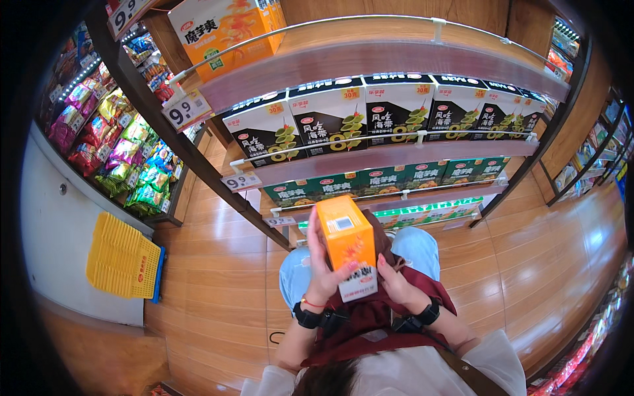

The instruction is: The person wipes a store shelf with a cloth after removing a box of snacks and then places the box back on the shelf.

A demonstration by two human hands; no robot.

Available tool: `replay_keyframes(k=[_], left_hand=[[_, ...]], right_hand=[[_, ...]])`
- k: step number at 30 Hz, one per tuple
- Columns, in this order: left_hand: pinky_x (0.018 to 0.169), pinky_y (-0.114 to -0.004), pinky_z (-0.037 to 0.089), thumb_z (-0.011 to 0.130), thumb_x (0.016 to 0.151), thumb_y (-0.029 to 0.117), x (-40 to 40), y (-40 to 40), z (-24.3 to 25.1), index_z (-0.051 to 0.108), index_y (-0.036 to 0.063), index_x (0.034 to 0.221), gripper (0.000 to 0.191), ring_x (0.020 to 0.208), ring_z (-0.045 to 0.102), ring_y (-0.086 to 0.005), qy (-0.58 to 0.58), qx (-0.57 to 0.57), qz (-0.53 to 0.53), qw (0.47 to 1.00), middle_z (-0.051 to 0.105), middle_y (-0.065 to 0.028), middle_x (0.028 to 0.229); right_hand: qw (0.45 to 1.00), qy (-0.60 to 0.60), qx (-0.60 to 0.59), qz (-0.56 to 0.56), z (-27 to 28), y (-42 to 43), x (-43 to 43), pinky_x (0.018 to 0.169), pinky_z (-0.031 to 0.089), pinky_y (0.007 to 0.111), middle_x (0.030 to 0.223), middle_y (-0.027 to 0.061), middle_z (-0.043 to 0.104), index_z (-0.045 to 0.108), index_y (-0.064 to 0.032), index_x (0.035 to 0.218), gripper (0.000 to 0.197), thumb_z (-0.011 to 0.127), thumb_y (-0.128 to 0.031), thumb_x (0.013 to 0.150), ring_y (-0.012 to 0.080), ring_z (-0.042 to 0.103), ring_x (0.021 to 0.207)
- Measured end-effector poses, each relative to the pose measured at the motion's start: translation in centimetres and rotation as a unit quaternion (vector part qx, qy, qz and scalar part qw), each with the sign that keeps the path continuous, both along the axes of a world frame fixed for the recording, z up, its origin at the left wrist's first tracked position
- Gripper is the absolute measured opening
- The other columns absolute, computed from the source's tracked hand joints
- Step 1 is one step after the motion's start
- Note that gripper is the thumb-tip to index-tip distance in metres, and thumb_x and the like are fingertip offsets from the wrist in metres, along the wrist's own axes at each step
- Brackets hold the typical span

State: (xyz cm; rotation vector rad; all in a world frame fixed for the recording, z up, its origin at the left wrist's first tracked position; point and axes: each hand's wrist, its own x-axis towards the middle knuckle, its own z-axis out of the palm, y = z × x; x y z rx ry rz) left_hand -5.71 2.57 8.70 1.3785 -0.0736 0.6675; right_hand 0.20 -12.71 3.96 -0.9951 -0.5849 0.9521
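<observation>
An orange and white snack box (349, 242) is held between both hands, above my lap, with a printed code on its orange end. My left hand (324, 270) grips the box along its left side, the thumb across its front. Against the box's lower right side rests my right hand (396, 284), its fingers partly hidden behind the box. Just beyond, shelves hold a row of black and white snack boxes (332, 123) and, lower, a row of green boxes (381, 180). A large orange box (228, 34) stands on the top shelf at the left.
Metal guard rails (421, 136) run along the shelf fronts, with price tags (185, 111) at their left ends. Stacked yellow baskets (121, 257) stand on the wooden floor (213, 307) at the left. Beyond them, bagged snacks (124, 148) fill a lit rack. More shelving stands at the right.
</observation>
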Motion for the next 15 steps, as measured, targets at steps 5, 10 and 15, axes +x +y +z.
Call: replay_keyframes(k=[5,10,15], left_hand=[[0.104,-0.037,0.035,0.074,0.068,0.014,-0.4,1.0,-0.1,0.005,0.0048,0.147,0.105,0.127,0.039,-0.0268,0.022,0.021,0.023,0.999,0.03,-0.0144,0.14],[0.11,-0.039,0.024,0.083,0.057,0.022,-1.6,1.6,-1.2,0.013,0.0017,0.145,0.114,0.132,0.029,-0.0303,0.053,0.238,0.056,0.968,0.026,-0.0176,0.14],[0.109,-0.04,0.024,0.084,0.054,0.028,-3.1,0.7,-1.3,0.013,0.0003,0.145,0.119,0.132,0.027,-0.0328,0.056,0.292,0.004,0.955,0.026,-0.0181,0.14]], right_hand=[[0.999,-0.037,0.0,-0.039,0.2,-1.2,-1.1,0.108,0.026,0.033,0.139,0.0095,0.041,0.033,-0.0007,0.139,0.046,0.032,-0.026,0.1,0.0199,0.037,0.128],[0.953,-0.279,0.027,-0.114,4.0,-1.7,0.7,0.111,0.017,0.035,0.145,0.015,0.034,0.033,0.0011,0.139,0.048,0.035,-0.024,0.099,0.0264,0.03,0.135],[0.944,-0.326,-0.01,-0.053,7.1,-0.7,3.2,0.11,0.02,0.036,0.146,0.0149,0.033,0.03,0.0021,0.141,0.05,0.038,-0.025,0.099,0.0243,0.031,0.133]])
